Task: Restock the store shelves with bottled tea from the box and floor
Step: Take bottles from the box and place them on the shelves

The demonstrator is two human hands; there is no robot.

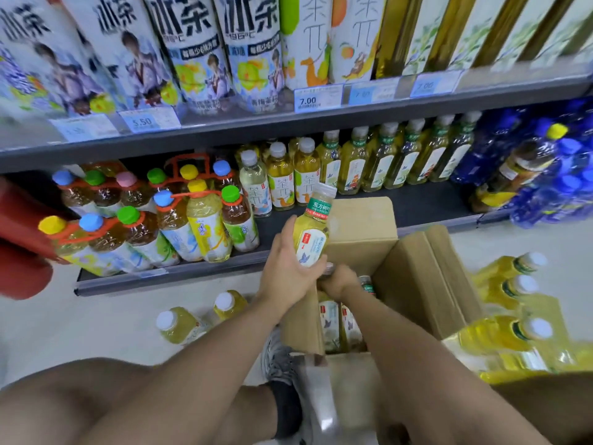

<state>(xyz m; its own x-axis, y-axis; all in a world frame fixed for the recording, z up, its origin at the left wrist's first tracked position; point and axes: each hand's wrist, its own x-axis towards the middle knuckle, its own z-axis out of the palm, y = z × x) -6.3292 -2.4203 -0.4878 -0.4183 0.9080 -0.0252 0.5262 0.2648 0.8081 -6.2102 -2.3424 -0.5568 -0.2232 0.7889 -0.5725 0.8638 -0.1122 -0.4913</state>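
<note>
My left hand [290, 268] grips a yellow tea bottle [313, 228] with a white cap and green neck band, held upright just above the open cardboard box [414, 277]. My right hand [338, 281] reaches down into the box and curls over the cap of another bottle there; the cap is hidden under the fingers. More tea bottles [332, 326] stand inside the box. Two loose tea bottles [179, 326] lie on the floor to the left. The bottom shelf [417, 203] has a bare stretch right behind the box.
Matching tea bottles [401, 155] line the back of the bottom shelf. Bundled bottles with coloured caps [144, 220] fill its left side, blue packs [552, 175] its right. Shrink-wrapped yellow bottles [513, 316] sit on the floor at right. My shoe [282, 364] is beside the box.
</note>
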